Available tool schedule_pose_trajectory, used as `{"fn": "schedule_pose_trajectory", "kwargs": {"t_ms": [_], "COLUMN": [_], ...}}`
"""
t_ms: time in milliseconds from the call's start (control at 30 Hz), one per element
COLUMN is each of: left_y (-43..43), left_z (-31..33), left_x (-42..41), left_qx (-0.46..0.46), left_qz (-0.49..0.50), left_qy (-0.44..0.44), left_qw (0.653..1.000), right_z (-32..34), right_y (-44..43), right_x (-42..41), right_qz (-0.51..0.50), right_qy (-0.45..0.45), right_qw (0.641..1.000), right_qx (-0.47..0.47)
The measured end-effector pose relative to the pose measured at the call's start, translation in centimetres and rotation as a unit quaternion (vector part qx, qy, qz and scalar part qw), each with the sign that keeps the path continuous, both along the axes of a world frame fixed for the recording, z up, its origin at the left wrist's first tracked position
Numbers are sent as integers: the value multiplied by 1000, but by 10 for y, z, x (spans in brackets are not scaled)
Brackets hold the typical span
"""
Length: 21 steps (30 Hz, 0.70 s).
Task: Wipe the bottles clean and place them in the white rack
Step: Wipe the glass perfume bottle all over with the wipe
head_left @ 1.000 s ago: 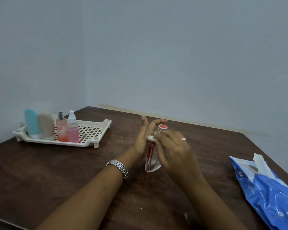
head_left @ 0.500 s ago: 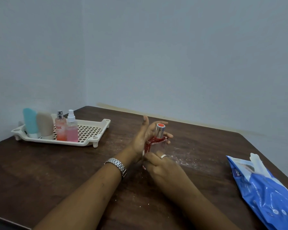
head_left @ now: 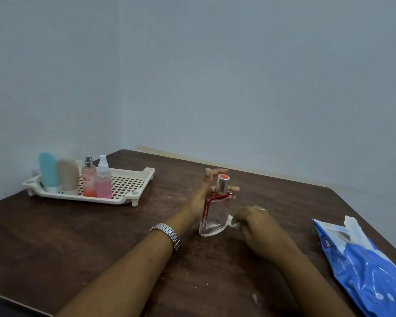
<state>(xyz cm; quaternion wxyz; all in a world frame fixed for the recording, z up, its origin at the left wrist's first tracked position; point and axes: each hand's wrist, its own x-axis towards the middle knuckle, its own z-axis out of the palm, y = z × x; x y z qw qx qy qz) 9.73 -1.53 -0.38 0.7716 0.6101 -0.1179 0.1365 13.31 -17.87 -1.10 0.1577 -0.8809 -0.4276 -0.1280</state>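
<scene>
One clear bottle (head_left: 217, 213), red-edged, silver-capped, left hand (head_left: 202, 194) gripping it, right hand (head_left: 255, 223) pinching wipe (head_left: 231, 222)

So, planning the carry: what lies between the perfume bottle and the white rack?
Head view: past the left hand, only bare tabletop between perfume bottle and white rack.

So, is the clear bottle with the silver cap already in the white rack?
No, the left hand holds the bottle near the middle of the table, clearly apart from the rack.
</scene>
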Motion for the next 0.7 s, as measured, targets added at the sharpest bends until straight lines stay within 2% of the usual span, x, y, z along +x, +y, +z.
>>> {"fn": "schedule_pose_trajectory", "kwargs": {"t_ms": [100, 167, 200, 267, 400, 600, 700], "left_y": [5, 12, 16, 23, 39, 54, 62], "left_z": [7, 10, 12, 12, 10, 12, 11], "left_x": [-2, -5, -10, -20, -45, -79, -94], "left_qx": [36, 74, 77, 85, 128, 125, 109], "left_qz": [78, 135, 156, 189, 227, 262, 274], "left_qy": [25, 38, 47, 62, 83, 105, 107], "left_qw": [996, 987, 984, 976, 962, 951, 950], "right_z": [6, 11, 13, 18, 34, 38, 39], "right_y": [-7, -7, -6, -5, 4, 31, 46], "right_x": [3, 0, -2, -3, -10, -9, -14], "right_qz": [-47, -48, -49, -51, -19, -84, -86], "right_qy": [40, 127, 158, 181, 233, 192, 178], "right_qw": [983, 940, 917, 895, 895, 948, 951], "right_qx": [172, 312, 362, 405, 380, 241, 239]}}
